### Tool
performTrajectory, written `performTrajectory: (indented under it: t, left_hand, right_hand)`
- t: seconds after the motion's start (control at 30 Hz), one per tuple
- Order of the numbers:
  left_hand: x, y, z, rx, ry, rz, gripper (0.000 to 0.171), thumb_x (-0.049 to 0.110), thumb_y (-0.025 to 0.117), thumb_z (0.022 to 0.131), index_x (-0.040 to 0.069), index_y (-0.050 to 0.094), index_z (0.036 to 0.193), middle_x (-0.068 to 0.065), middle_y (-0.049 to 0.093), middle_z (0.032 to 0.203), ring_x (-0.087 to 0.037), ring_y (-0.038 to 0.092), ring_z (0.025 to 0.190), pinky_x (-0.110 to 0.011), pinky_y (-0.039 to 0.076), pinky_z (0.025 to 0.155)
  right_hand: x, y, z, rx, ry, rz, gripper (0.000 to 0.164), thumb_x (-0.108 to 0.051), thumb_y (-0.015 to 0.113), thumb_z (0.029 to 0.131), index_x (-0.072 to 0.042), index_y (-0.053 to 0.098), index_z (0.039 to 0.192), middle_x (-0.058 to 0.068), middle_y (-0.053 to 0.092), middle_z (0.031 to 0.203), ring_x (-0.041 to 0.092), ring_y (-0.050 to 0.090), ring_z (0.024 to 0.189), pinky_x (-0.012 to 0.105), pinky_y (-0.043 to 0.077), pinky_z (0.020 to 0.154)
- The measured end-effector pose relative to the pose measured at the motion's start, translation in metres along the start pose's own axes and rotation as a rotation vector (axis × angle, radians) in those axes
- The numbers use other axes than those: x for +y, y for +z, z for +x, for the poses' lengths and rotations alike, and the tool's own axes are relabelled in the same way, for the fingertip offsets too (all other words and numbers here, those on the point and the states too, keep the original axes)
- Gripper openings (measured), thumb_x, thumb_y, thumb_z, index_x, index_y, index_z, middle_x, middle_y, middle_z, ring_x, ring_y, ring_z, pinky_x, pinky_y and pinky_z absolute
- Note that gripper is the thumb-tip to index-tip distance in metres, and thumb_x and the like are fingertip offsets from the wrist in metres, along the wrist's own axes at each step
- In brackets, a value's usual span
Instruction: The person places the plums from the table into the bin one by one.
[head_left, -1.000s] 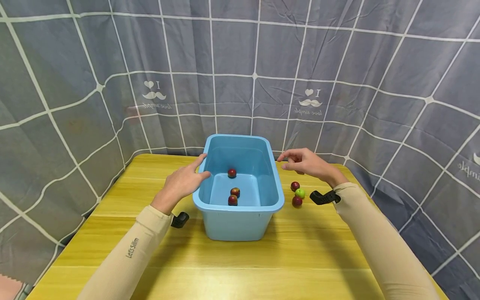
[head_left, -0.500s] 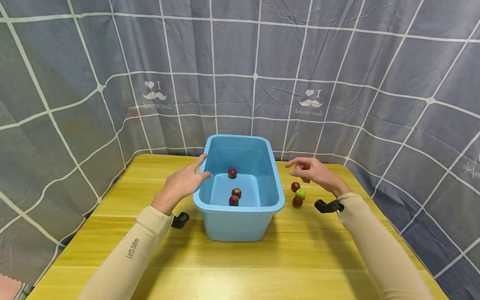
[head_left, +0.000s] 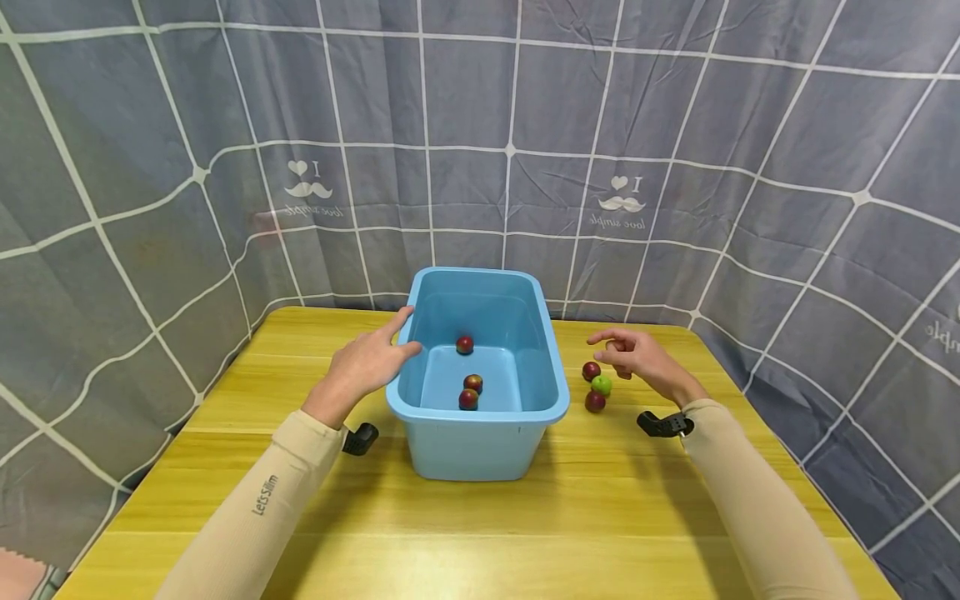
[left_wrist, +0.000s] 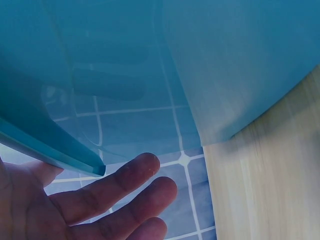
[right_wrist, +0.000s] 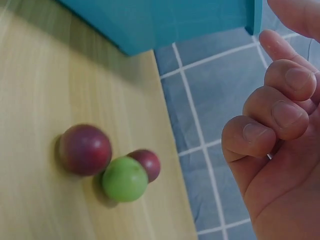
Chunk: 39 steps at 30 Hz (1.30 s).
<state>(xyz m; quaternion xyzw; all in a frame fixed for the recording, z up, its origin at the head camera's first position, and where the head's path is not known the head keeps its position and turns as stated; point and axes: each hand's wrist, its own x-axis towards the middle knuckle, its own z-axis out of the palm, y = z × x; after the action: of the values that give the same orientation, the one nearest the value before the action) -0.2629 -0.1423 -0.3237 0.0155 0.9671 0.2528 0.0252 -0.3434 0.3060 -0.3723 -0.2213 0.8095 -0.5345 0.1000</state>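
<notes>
Speaker A: What could go wrong from here?

Speaker B: Rolling, mostly. On the table (head_left: 480, 533), between the blue plastic bin (head_left: 468, 450) and the table's right edge, a rear dark red fruit (head_left: 591, 372), a green fruit (head_left: 602, 386) and a front dark red fruit (head_left: 595, 402) sit bunched, all plum-like. A clumsy touch on one could scatter its neighbours toward that edge

Speaker A: And the person's hands?

Speaker B: The right grip (head_left: 637, 356) hangs just above the bunch, holding nothing, its index finger reaching forward and the others loosely curled. The left grip (head_left: 367, 362) is spread at the bin's left rim, thumb over it; how firmly it presses, nobody can tell. A hard push there could slide the bin, setting the three red fruits inside (head_left: 468, 400) rolling: two near its front edge, one farther back. A drop from high up might bruise them

Speaker A: Any writing?

Speaker B: The left sleeve (head_left: 251, 508) seems to read "Let's Slim". The grey curtain (head_left: 465, 100) beyond the table's back edge carries "I", a heart, a moustache and "love simple", mirrored. No label shows on the bin
</notes>
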Motion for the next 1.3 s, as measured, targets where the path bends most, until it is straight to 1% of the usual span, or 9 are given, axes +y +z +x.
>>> performTrajectory:
  t: [0.13, 0.27, 0.47, 0.57, 0.7, 0.83, 0.97, 1.07, 1.3]
  left_hand:
    - [0.000, 0.000, 0.000, -0.001, 0.000, 0.004, 0.075, 0.056, 0.043, 0.098, 0.036, 0.012, 0.163, -0.021, 0.041, 0.157, -0.048, 0.055, 0.125, -0.049, 0.049, 0.074]
    - [0.000, -0.001, 0.000, -0.002, -0.002, 0.006, 0.075, 0.057, 0.043, 0.098, 0.036, 0.011, 0.163, -0.021, 0.042, 0.156, -0.047, 0.057, 0.123, -0.047, 0.048, 0.071]
    - [0.001, -0.002, -0.001, -0.001, -0.007, 0.017, 0.075, 0.057, 0.042, 0.098, 0.036, 0.012, 0.163, -0.021, 0.044, 0.155, -0.045, 0.060, 0.118, -0.045, 0.047, 0.068]
    - [0.001, -0.002, -0.001, 0.002, -0.005, 0.017, 0.075, 0.057, 0.042, 0.098, 0.036, 0.012, 0.163, -0.020, 0.044, 0.155, -0.044, 0.060, 0.118, -0.045, 0.047, 0.070]
    - [0.002, -0.001, 0.000, 0.007, 0.000, 0.018, 0.075, 0.057, 0.042, 0.097, 0.036, 0.012, 0.163, -0.019, 0.044, 0.156, -0.044, 0.060, 0.118, -0.047, 0.048, 0.072]
    - [0.002, -0.001, 0.000, 0.008, -0.001, 0.022, 0.075, 0.058, 0.042, 0.097, 0.036, 0.012, 0.163, -0.019, 0.044, 0.156, -0.043, 0.060, 0.118, -0.048, 0.049, 0.073]
    - [0.001, 0.000, 0.000, 0.007, -0.002, 0.020, 0.074, 0.057, 0.042, 0.098, 0.036, 0.012, 0.163, -0.019, 0.043, 0.156, -0.044, 0.060, 0.118, -0.048, 0.049, 0.073]
    - [0.001, 0.000, 0.000, 0.004, -0.002, 0.017, 0.074, 0.057, 0.042, 0.098, 0.036, 0.012, 0.163, -0.020, 0.043, 0.156, -0.043, 0.060, 0.116, -0.047, 0.048, 0.071]
    - [0.002, 0.000, 0.000, 0.007, -0.005, 0.015, 0.074, 0.057, 0.041, 0.098, 0.037, 0.012, 0.163, -0.019, 0.043, 0.156, -0.045, 0.060, 0.118, -0.047, 0.048, 0.072]
  right_hand:
    - [0.012, -0.002, -0.002, 0.016, 0.026, 0.009, 0.038, -0.019, 0.068, 0.097, -0.003, 0.060, 0.130, 0.004, 0.041, 0.068, 0.021, 0.034, 0.056, 0.030, 0.038, 0.056]
    - [0.022, -0.004, -0.005, 0.025, 0.050, 0.019, 0.040, -0.019, 0.068, 0.097, -0.002, 0.058, 0.131, 0.003, 0.040, 0.068, 0.022, 0.032, 0.056, 0.031, 0.037, 0.056]
    - [0.035, -0.005, -0.008, 0.042, 0.104, 0.017, 0.036, -0.018, 0.067, 0.097, -0.008, 0.060, 0.131, 0.001, 0.039, 0.067, 0.019, 0.033, 0.056, 0.031, 0.035, 0.057]
    - [0.043, -0.005, -0.009, 0.052, 0.127, 0.007, 0.039, -0.020, 0.068, 0.097, -0.007, 0.059, 0.132, 0.001, 0.039, 0.067, 0.017, 0.034, 0.056, 0.031, 0.035, 0.057]
    - [0.054, -0.005, -0.010, 0.065, 0.158, 0.009, 0.047, -0.021, 0.067, 0.098, -0.001, 0.054, 0.139, 0.001, 0.039, 0.068, 0.017, 0.035, 0.057, 0.033, 0.035, 0.057]
    - [0.063, -0.004, -0.012, 0.086, 0.191, 0.012, 0.049, -0.021, 0.066, 0.098, -0.001, 0.052, 0.140, 0.001, 0.039, 0.068, 0.017, 0.035, 0.057, 0.035, 0.035, 0.057]
    - [0.073, -0.004, -0.012, 0.092, 0.195, 0.020, 0.051, -0.022, 0.067, 0.098, 0.000, 0.052, 0.141, 0.001, 0.037, 0.066, 0.019, 0.033, 0.057, 0.034, 0.034, 0.057]
    - [0.078, -0.004, -0.012, 0.088, 0.192, 0.024, 0.053, -0.024, 0.068, 0.097, 0.001, 0.051, 0.141, 0.001, 0.036, 0.066, 0.018, 0.032, 0.056, 0.033, 0.034, 0.057]
    - [0.092, -0.004, -0.011, 0.112, 0.221, 0.020, 0.049, -0.025, 0.069, 0.096, -0.002, 0.056, 0.138, -0.003, 0.038, 0.062, 0.015, 0.032, 0.052, 0.030, 0.036, 0.052]
